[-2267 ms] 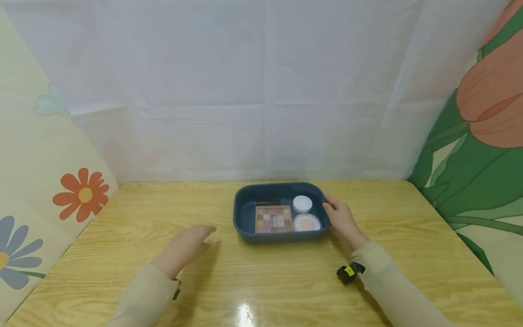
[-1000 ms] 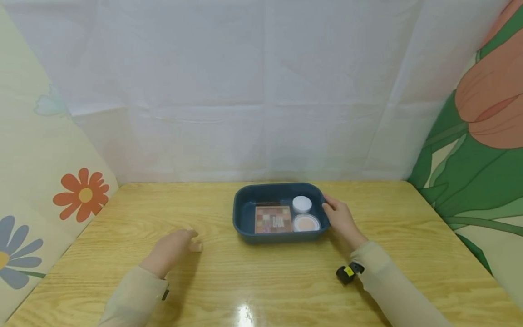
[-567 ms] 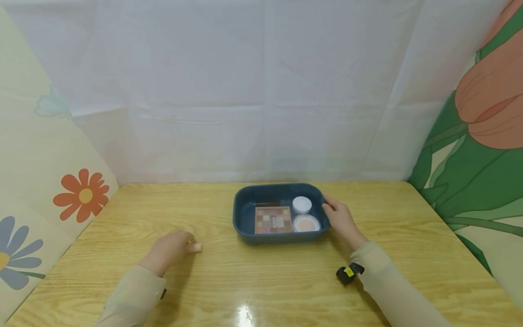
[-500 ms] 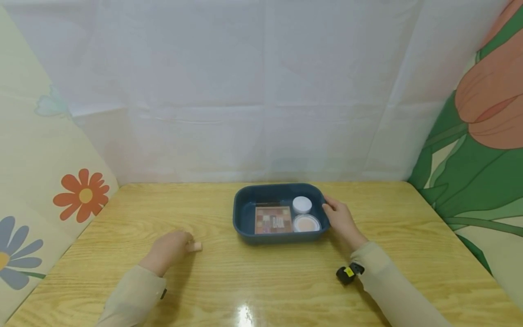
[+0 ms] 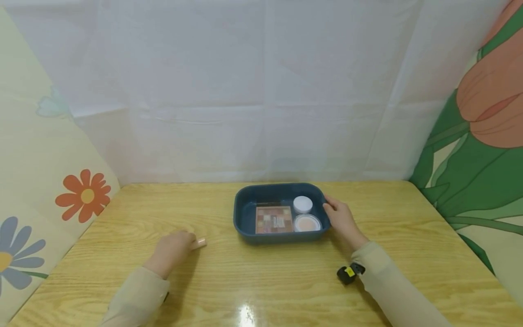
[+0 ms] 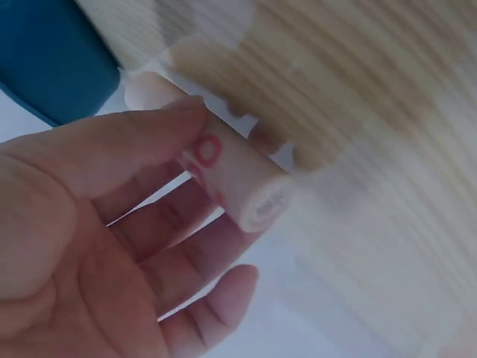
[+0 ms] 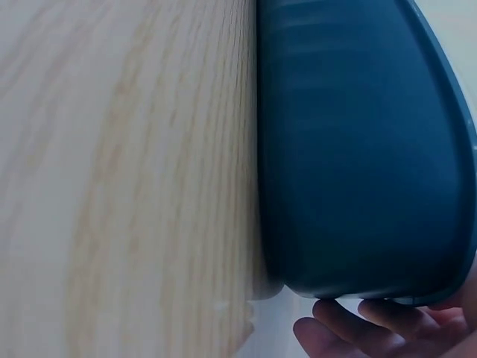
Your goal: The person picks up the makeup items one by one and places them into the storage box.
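Observation:
My left hand (image 5: 173,250) pinches a small pale pink cosmetic tube (image 6: 231,168) between thumb and fingers, just above or at the table; red lettering runs along its side. The tube's end (image 5: 200,243) points right, toward a dark blue plastic bin (image 5: 278,238). At the bin's right end, my right hand (image 5: 344,222) grips the wall, thumb over the rim. Its fingers (image 7: 350,328) press the outside of that wall in the right wrist view. Inside the bin lie an eyeshadow palette (image 5: 273,220), a round white container (image 5: 302,204) and a round compact with a beige centre (image 5: 307,223).
The wood-grain table (image 5: 253,277) runs back to a white cloth (image 5: 245,113). Flower-printed panels stand left (image 5: 37,159) and right (image 5: 482,181). A small black camera (image 5: 347,274) is strapped to my right wrist.
My left hand first drew back to the left and took hold of the tube. Now it has shifted slightly right, and the tube's end has swung a little away from me. The right hand stayed put.

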A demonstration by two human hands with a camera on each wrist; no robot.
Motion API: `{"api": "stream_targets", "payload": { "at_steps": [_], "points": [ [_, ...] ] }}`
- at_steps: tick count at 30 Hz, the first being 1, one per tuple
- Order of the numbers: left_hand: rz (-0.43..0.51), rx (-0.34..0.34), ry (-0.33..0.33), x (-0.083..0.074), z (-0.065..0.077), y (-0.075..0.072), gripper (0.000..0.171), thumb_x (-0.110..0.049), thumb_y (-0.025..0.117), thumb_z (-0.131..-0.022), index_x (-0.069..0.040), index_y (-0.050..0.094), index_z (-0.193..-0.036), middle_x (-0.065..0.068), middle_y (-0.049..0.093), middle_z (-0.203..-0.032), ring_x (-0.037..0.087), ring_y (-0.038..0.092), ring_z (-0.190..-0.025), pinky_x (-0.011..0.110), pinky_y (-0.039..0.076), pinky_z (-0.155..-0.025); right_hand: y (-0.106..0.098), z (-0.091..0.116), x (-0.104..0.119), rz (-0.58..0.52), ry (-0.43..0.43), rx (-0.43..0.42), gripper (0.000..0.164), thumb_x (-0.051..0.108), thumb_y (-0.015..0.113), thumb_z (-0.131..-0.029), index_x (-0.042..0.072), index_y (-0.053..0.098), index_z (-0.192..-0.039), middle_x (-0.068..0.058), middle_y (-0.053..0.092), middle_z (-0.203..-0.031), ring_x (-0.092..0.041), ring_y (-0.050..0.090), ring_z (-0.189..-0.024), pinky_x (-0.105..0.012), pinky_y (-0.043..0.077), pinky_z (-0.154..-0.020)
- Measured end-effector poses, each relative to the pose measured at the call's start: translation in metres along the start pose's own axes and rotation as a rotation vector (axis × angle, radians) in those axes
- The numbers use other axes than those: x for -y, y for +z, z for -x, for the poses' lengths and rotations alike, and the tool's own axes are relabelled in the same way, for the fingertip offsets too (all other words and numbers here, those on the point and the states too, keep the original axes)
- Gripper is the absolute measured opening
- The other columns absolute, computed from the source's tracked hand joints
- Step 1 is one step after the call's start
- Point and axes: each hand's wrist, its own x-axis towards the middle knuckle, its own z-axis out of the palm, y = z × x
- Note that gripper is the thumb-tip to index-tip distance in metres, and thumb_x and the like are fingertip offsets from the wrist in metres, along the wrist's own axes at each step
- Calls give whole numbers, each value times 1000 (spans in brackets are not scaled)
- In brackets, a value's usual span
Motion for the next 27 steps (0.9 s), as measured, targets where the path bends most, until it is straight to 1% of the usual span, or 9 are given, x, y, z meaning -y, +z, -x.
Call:
{"api": "stream_targets", "payload": {
  "at_steps": [3,5,8,11,14,17,19,21,27],
  "points": [
    [57,24,-18,-3,-1,-2,15,-8,67,-89,-6,63,-75,1,55,-62,13,49,-55,33,49,-50,0,0,0,-3,-7,-3,42,1,39,-102,-18,35,-139,-34,34,-143,-45,30,-136,-50,27,-112],
    [98,26,-28,-4,-1,-3,18,-9,68,-89,-7,62,-73,0,53,-60,13,46,-53,32,47,-49,0,1,1,-10,-12,-4,42,1,39,-102,-18,35,-139,-34,35,-143,-45,31,-135,-50,27,-112],
    [144,31,-33,-6,-2,-4,17,-6,68,-88,-7,61,-72,-1,53,-60,12,46,-53,31,46,-50,0,1,2,-17,-16,-4,42,1,40,-102,-18,35,-139,-34,35,-143,-46,31,-135,-50,27,-112],
    [184,30,-25,-10,-3,-8,18,-4,67,-89,-6,60,-72,-1,52,-61,12,45,-54,30,45,-51,0,1,1,-21,-14,-2,43,2,39,-102,-18,35,-139,-34,34,-143,-46,30,-136,-50,27,-112],
    [209,10,-5,-14,-4,-11,19,-4,65,-90,-5,59,-72,0,52,-62,12,44,-55,30,44,-52,0,1,0,-19,-20,-10,42,1,40,-101,-18,36,-139,-34,36,-142,-45,31,-135,-50,28,-112],
    [231,0,3,-18,-6,-14,25,-9,63,-94,-6,57,-69,0,51,-60,12,43,-54,29,42,-51,0,1,0,-15,-27,-18,42,0,41,-101,-19,37,-138,-34,37,-141,-46,32,-134,-50,28,-112],
    [250,2,-3,-20,-8,-15,30,-13,60,-96,-7,55,-67,0,48,-58,13,41,-52,29,40,-50,0,1,-1,-16,-28,-20,41,0,41,-101,-19,37,-138,-34,37,-140,-46,33,-134,-49,28,-112],
    [262,6,-10,-21,-9,-17,31,-15,59,-97,-8,55,-67,0,47,-58,13,41,-52,29,40,-49,1,1,-1,-18,-28,-22,41,0,41,-101,-18,37,-138,-34,37,-140,-45,33,-134,-49,28,-112],
    [260,42,-22,-26,-12,-24,17,-3,60,-92,-4,60,-75,1,52,-62,14,45,-54,29,43,-49,0,1,-1,-19,-30,-28,41,0,41,-101,-18,38,-137,-34,38,-140,-45,33,-134,-49,29,-112]
  ]
}}
